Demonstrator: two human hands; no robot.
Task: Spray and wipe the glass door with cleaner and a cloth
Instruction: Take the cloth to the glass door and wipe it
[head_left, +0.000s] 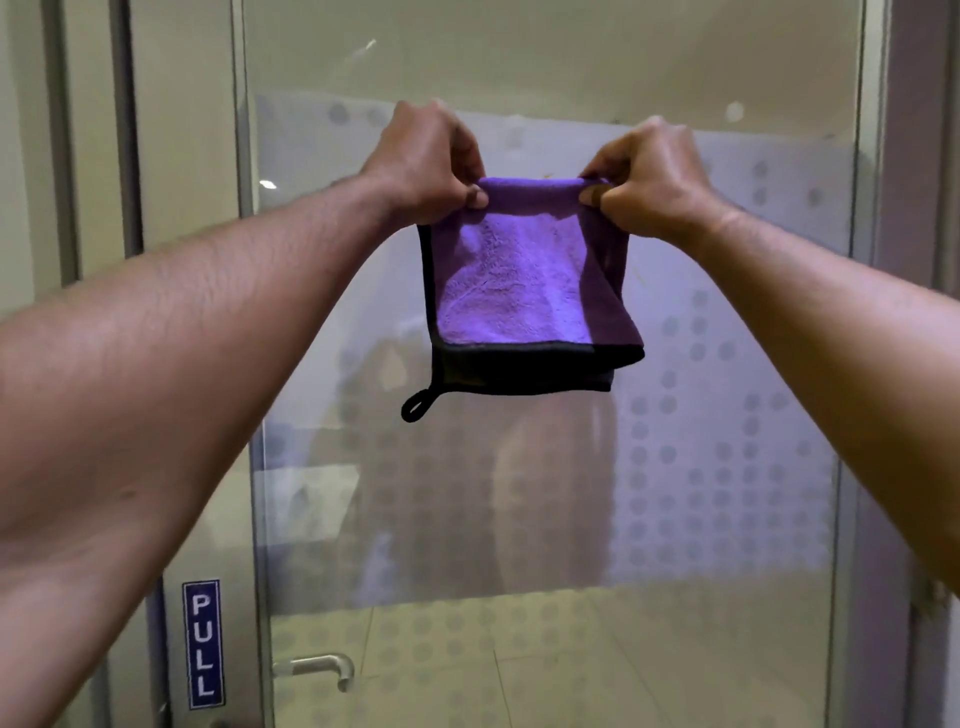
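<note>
Landmark: purple cloth (524, 283), held up in mid-air in front of the glass door (545, 519).

Far left of the cloth and well below it: blue vertical PULL sign (203, 644) on the frame strip beside the door's left edge. Just right of the sign, still left of and below the cloth: metal door handle (322, 670), curved, mounted near the door's left edge.

Left hand (426, 161): at the cloth's upper left corner. Thumb and fingers curl in and pinch the folded top edge. Forearm runs in from the lower left.

Cloth: folded over, purple fleece side facing the camera, black binding along the edges, dark reverse layer showing along the bottom. A small black hanging loop (415, 406) dangles off its lower left corner. Top edge is stretched between the two hands.

Behind the cloth: frosted band with a dot pattern across the door; blurred reflection below the cloth.

Right hand (649, 176): at the cloth's upper right corner, fingers curled, pinching the top edge. Forearm enters from the lower right.
</note>
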